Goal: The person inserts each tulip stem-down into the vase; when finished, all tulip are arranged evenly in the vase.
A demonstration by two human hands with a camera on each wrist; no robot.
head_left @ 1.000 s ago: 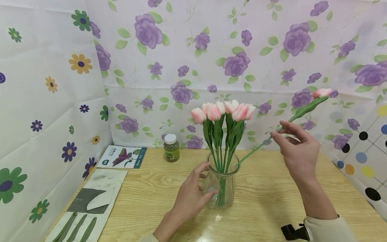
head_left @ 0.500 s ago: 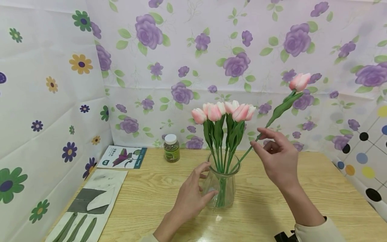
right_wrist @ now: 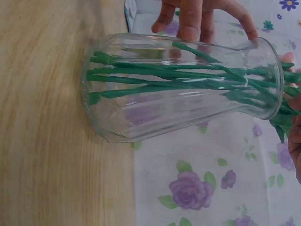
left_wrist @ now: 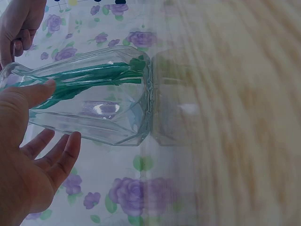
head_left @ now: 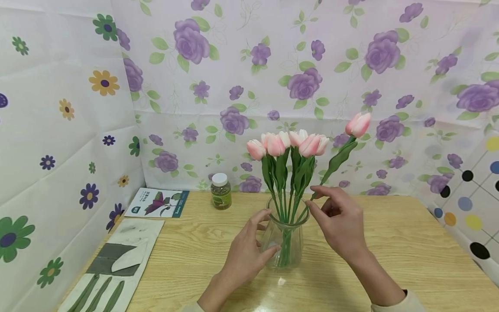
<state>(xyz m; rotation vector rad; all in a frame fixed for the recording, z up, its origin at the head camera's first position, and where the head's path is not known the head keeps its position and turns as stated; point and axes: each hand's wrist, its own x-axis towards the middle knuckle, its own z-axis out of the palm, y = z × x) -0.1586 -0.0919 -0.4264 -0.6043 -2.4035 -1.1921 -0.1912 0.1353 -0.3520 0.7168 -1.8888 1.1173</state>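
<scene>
A clear glass vase stands upright on the wooden table, holding several pink-and-white tulips with green stems and leaves. My left hand holds the vase's left side, thumb in front and a fingertip near the rim; the left wrist view shows the thumb along the glass. At the right of the rim, my right hand pinches the stem of another tulip, which leans right. Its slanting stem shows inside the vase in the right wrist view, its lower end above the bottom.
Behind and left of the vase stands a small white-capped jar. A printed card and a pale cloth-like sheet with grey and green shapes lie along the table's left side. Flower-patterned sheets surround the table at back and left.
My right hand has moved left and down, bringing the tulip closer to the bunch and more upright, its stem deeper in the vase. The left hand and vase have stayed put.
</scene>
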